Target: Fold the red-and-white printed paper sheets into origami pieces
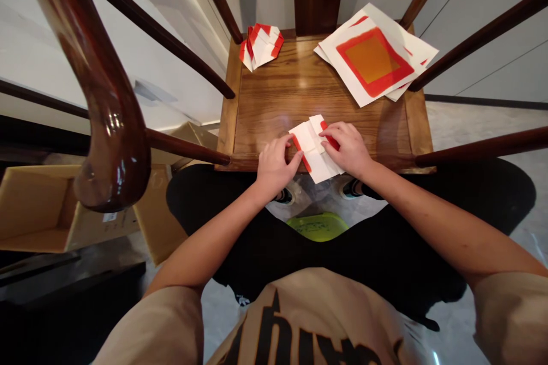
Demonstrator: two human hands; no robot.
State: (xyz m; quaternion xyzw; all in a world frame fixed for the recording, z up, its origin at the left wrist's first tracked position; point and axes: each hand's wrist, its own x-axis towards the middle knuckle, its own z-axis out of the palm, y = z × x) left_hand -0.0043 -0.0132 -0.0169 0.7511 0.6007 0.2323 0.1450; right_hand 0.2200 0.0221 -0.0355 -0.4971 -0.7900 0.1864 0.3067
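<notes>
A white sheet of folded paper (314, 151) with red along its edges lies tilted at the front edge of the wooden seat, its near corner jutting past it. My left hand (276, 162) holds its left edge, thumb and fingertips against the red strip. At the right side my right hand (346, 148) grips the paper, thumb and index finger on a raised flap. Creases and overlapping layers show between the two hands. What lies under the fingertips is hidden.
A folded red-and-white paper piece (262, 45) sits at the seat's back left. Several sheets with an orange-and-red square (372, 60) lie at the back right. Dark wooden rods and a curved armrest (115, 125) surround the wooden seat (282, 88). A cardboard box (38, 205) stands lower left.
</notes>
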